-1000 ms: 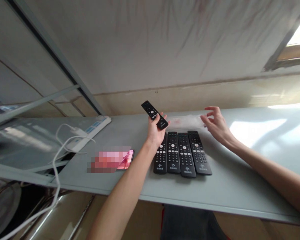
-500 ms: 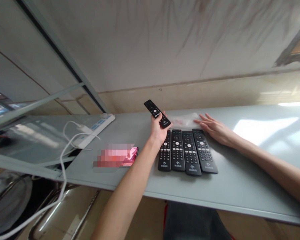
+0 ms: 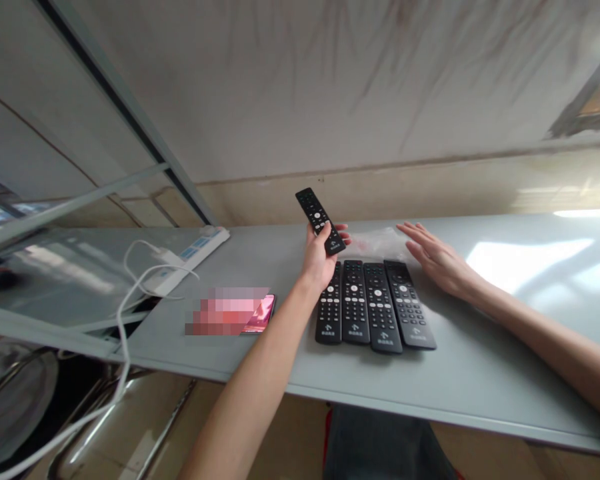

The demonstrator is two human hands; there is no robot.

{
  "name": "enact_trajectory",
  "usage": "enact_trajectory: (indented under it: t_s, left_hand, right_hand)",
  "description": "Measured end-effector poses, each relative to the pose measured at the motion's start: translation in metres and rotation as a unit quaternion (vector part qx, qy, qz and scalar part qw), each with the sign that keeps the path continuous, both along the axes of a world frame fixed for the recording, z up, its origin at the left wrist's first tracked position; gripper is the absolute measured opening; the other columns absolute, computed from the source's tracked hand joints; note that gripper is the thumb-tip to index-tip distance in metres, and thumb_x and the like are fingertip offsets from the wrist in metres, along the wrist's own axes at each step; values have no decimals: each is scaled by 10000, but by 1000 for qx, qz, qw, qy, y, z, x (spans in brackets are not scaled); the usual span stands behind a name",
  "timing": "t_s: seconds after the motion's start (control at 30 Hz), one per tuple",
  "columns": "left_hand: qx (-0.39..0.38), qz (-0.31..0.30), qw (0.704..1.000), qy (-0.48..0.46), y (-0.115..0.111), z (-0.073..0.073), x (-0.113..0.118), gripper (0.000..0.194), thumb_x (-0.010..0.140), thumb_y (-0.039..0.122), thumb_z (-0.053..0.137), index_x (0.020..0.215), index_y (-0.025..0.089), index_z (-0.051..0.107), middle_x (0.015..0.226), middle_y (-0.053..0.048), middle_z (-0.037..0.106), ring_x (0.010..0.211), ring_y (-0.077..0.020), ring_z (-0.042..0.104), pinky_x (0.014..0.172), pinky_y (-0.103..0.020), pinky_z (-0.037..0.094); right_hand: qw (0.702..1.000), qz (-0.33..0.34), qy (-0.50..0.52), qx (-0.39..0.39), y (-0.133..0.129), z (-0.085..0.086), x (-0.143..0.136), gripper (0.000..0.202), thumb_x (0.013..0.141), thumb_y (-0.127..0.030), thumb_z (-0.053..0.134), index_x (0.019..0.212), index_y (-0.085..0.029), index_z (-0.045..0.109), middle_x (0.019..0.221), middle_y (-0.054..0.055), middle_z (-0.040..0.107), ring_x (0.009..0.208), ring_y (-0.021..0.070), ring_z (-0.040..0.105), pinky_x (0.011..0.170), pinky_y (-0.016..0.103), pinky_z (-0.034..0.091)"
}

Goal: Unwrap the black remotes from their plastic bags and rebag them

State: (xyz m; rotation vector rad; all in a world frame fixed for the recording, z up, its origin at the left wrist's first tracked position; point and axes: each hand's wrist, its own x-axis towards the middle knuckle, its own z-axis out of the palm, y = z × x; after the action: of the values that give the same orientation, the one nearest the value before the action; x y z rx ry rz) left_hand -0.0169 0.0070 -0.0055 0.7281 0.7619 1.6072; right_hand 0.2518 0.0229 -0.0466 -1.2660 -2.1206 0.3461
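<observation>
A black remote control [image 3: 316,212] with white and grey buttons is gripped in my left hand [image 3: 321,259], thumb across its face, raised over the table and tilted with its top end up to the left. My right hand [image 3: 437,260] has its fingers stretched out and holds nothing. It is close to a crumpled clear plastic bag [image 3: 375,243] and the rightmost remote [image 3: 410,303]. Several black remotes lie side by side below my hands, among them the leftmost one [image 3: 329,313], whose upper end is partly hidden by my left hand.
A phone [image 3: 261,313], partly blurred out, lies left of my left forearm. Behind it a white power strip [image 3: 200,257] with a plugged-in charger trails a white cable [image 3: 125,327] over the table's left edge. The wall [image 3: 300,120] borders the grey table [image 3: 460,380] at the back.
My left hand has turned the held remote more upright and shifted it slightly right. My right hand has moved a little right and tilted, drawing away from the plastic bag.
</observation>
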Motion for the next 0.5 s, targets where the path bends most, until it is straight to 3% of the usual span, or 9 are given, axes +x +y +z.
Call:
enact_trajectory:
  t_s: [0.1,0.2,0.27,0.33,0.43,0.5]
  left_hand:
    - [38,-85,989,111,-7,4,4,401,971,559,729,1063,240,505,806,2,752,541,-118,643,560,-227,492]
    - [81,-154,955,241,-15,6,9,479,984,699,647,1007,230,553,626,37,658,419,-105,532,450,-229,386]
    - [115,-179,929,304,-19,6,13,460,1011,670,626,986,212,610,583,47,603,438,-101,514,470,-234,395]
    - [147,-182,907,350,-22,7,16,421,1028,611,631,971,194,657,640,34,611,519,-104,547,532,-238,435]
    - [195,-145,871,427,-25,9,18,384,1032,550,641,912,187,675,764,10,648,661,-123,585,626,-252,461]
    - [222,-121,838,484,-27,9,19,379,1046,535,624,897,190,675,820,-6,679,741,-145,606,687,-270,471]
  right_hand:
    - [997,-11,77,26,-15,20,-10,637,1092,-693,420,1540,-293,633,1558,136,652,1459,351,594,1237,590,444]
    - [988,5,154,-19,-31,37,-21,612,1067,-726,474,1420,-287,713,1336,116,766,1258,332,691,1137,548,509]
    - [979,28,195,-59,-40,44,-26,586,1066,-724,486,1343,-277,743,1176,92,792,1132,298,711,1066,484,531]
    - [969,60,225,-83,-46,49,-30,548,1069,-714,498,1146,-248,776,1006,70,766,972,250,694,950,404,540]
    - [948,111,271,-123,-50,50,-35,558,1063,-705,528,856,-216,700,835,50,691,798,192,618,782,333,509]
    - [925,119,322,-163,-50,49,-37,550,1048,-698,569,811,-210,660,776,40,666,737,172,593,718,316,492]
